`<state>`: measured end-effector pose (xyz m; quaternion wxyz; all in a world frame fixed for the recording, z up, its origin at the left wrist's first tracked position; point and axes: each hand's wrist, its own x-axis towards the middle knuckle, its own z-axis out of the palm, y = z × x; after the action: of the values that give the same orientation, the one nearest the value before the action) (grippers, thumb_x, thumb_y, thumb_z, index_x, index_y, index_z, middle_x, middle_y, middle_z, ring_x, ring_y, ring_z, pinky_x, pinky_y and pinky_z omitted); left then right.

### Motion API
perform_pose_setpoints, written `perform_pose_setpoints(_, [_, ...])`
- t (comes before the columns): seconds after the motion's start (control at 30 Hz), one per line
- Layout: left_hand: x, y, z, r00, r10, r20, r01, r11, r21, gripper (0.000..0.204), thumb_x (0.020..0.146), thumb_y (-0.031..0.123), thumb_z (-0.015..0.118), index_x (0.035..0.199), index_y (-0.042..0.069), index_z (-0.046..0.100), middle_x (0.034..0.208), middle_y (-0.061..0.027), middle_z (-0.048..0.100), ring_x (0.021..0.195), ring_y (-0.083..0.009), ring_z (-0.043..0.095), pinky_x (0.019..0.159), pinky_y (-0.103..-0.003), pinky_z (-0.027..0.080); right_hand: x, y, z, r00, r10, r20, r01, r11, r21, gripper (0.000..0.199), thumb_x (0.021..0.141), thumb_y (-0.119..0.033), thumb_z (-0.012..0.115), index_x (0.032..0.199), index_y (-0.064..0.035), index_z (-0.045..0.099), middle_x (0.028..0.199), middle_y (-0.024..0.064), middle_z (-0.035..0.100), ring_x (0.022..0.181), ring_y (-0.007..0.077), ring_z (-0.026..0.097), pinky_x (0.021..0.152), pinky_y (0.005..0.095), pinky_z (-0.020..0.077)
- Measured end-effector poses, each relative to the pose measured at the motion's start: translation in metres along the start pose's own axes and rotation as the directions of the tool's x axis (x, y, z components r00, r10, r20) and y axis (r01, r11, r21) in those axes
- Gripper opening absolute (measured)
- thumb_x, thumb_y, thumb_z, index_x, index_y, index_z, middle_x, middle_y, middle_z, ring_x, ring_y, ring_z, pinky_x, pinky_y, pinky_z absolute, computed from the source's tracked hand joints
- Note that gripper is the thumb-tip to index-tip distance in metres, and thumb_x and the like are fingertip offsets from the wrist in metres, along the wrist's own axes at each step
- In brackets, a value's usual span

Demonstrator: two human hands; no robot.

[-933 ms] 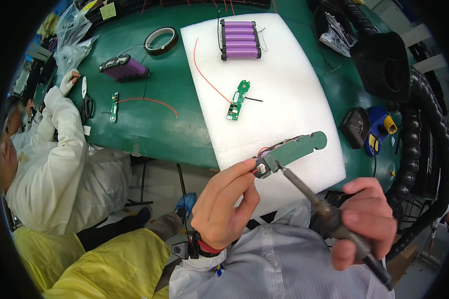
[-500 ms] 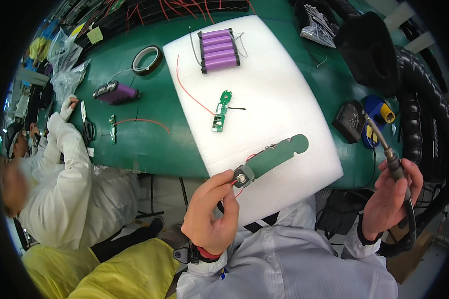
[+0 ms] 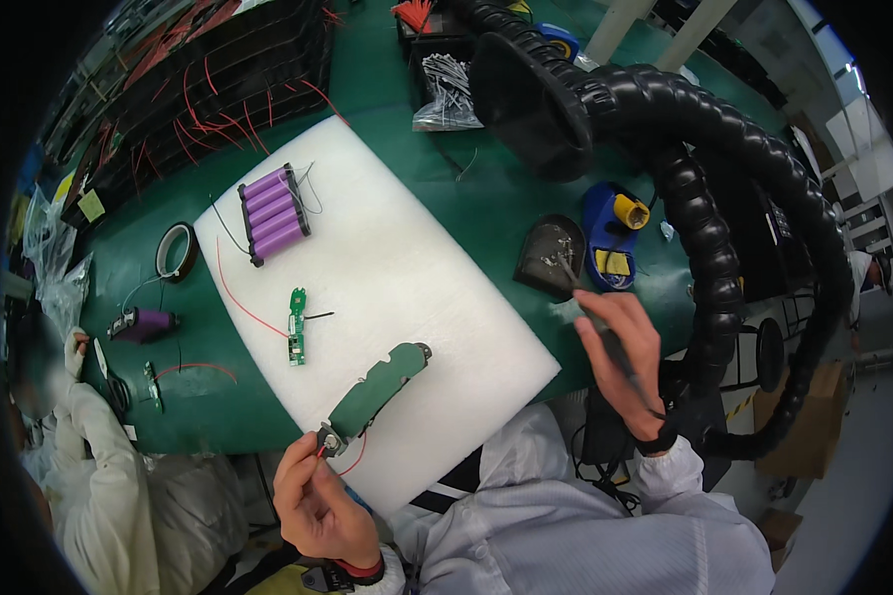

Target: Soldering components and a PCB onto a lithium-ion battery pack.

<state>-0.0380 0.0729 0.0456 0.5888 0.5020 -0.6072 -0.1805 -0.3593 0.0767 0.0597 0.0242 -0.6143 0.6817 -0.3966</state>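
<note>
My left hand (image 3: 322,501) pinches the dark end piece (image 3: 329,441) of a long, flat green strip (image 3: 379,385), above the white foam pad's near edge. A round metallic spot shows on that end piece, and a red wire (image 3: 361,454) loops beside it. My right hand (image 3: 620,362) is closed around a soldering iron (image 3: 617,355), whose tip reaches into a dark tray (image 3: 529,277) with silvery bits. On the foam pad (image 3: 437,297) lie a small green circuit board (image 3: 297,327) with red and black wires, and a purple battery pack (image 3: 274,214) with loose leads.
A blue stand (image 3: 599,223) with yellow parts adjoins the tray. A black fume hose (image 3: 700,258) arches over the right side, its hood (image 3: 536,109) above the table. Tape (image 3: 176,252), another battery pack (image 3: 143,324) and scissors (image 3: 116,387) lie left, near a co-worker's sleeve (image 3: 99,436).
The view has swung right, shifting the table's contents leftward. My right hand has brought the soldering iron's tip to the dark tray. My left hand keeps hold of the green strip, now turned differently.
</note>
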Motion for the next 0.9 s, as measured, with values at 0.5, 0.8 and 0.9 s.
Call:
perform_pose_setpoints(0.5, [0.006,0.007,0.005,1.0,-0.028,-0.004,0.028,0.999,-0.017,0.013,0.098,-0.012,0.055,0.11,-0.009,0.058,0.116,-0.0274,0.068,0.103,-0.0262,0.068,0.092,-0.035,0.056,0.049,0.065,-0.005,0.909,0.313,-0.275,-0.261,0.942,0.21,0.025,0.1,-0.016,0.066,0.121,-0.004,0.061,0.094,0.0,0.06,0.081,0.0062,0.053,0.072,0.0229,0.0439])
perform_pose_setpoints(0.8, [0.027,0.018,0.0,0.998,-0.056,0.018,0.056,0.998,0.029,0.024,0.089,-0.006,0.07,0.112,-0.004,0.065,0.114,-0.0221,0.07,0.103,-0.029,0.071,0.092,-0.035,0.055,0.044,0.026,0.023,0.769,0.639,-0.013,-0.324,0.407,0.854,0.046,0.104,-0.019,0.061,0.143,0.0008,0.05,0.121,0.0098,0.065,0.097,0.0145,0.061,0.086,0.0297,0.0496])
perform_pose_setpoints(0.9, [0.165,0.041,-0.079,0.506,0.063,0.86,-0.11,0.994,-0.009,0.065,0.078,0.013,0.079,0.136,0.001,0.054,0.125,-0.0188,0.062,0.113,-0.0322,0.064,0.097,-0.039,0.05,0.02,-0.004,0.016,0.78,0.603,0.165,-0.382,0.25,0.89,0.043,0.103,-0.017,0.059,0.142,0.001,0.051,0.123,0.0102,0.063,0.104,0.0134,0.057,0.088,0.0286,0.0479])
